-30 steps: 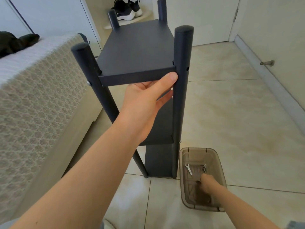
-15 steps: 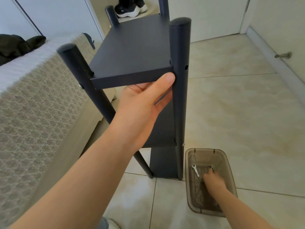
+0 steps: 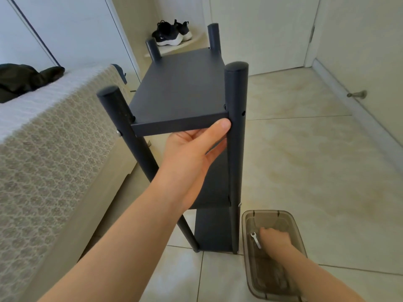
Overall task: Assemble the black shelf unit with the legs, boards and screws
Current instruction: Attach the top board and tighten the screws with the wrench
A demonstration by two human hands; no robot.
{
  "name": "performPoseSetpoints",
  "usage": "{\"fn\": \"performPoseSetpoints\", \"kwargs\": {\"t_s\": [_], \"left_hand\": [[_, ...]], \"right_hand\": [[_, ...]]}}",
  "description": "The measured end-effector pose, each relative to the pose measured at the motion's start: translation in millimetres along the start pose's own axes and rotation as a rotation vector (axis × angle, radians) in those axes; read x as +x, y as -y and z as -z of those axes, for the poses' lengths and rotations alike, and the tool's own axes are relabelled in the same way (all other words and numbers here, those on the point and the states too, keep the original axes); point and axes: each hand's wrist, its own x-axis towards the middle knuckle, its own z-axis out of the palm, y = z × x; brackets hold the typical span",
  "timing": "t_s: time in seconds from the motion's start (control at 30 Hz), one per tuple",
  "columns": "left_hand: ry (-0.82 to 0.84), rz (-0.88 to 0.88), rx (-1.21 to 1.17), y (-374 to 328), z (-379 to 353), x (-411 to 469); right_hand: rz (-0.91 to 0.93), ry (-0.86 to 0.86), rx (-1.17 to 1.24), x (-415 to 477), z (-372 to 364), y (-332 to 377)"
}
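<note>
The black shelf unit stands upright on the tiled floor, its top board (image 3: 181, 92) sitting between round legs. My left hand (image 3: 192, 153) grips the front edge of that board beside the near right leg (image 3: 236, 149), thumb on the edge and fingers underneath. A screw head shows on the near left leg (image 3: 117, 110). Lower boards are partly hidden behind my arm. My right hand (image 3: 275, 238) reaches down into a brown see-through tray (image 3: 266, 212) on the floor, beside a small silver wrench (image 3: 256, 240). Its fingertips are hidden, so any hold is unclear.
A bed with a patterned cover (image 3: 43, 138) runs close along the shelf's left side, with a dark garment (image 3: 24, 79) on it. Black shoes (image 3: 172, 33) lie at the far wall. A door stop (image 3: 357, 94) sticks out of the right wall. Open tiled floor stretches to the right.
My right hand has moved farther up the tray, over the spot next to the wrench where small screws lay. My left hand keeps its hold on the top board.
</note>
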Motion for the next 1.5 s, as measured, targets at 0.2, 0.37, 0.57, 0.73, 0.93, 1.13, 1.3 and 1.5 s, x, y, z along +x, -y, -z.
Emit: {"fn": "performPoseSetpoints", "kwargs": {"t_s": [0.2, 0.37, 0.57, 0.73, 0.93, 1.13, 1.3, 1.5], "left_hand": [[-0.058, 0.009, 0.045, -6, -9, -2], [-0.084, 0.025, 0.028, -11, -4, -7], [-0.090, 0.047, -0.011, -10, -9, -9], [-0.067, 0.017, -0.022, -10, -11, -9], [-0.063, -0.007, -0.020, -8, -10, -10], [-0.044, -0.014, -0.004, -8, -10, -8], [-0.075, 0.003, -0.017, -10, -10, -6], [-0.098, 0.010, -0.015, -10, -11, -4]], "right_hand": [[0.162, -0.038, -0.089, -30, 96, -6], [0.377, -0.140, -0.257, -85, 179, -3], [0.568, -0.350, 0.049, -167, 242, -23], [0.643, -0.560, 0.582, -219, 281, -27], [0.637, -0.882, 1.096, -240, 305, -20], [0.543, -0.919, 1.133, -238, 308, -21], [0.536, -0.911, 1.168, -240, 309, -25], [0.520, -0.924, 1.147, -240, 307, -30]]}}
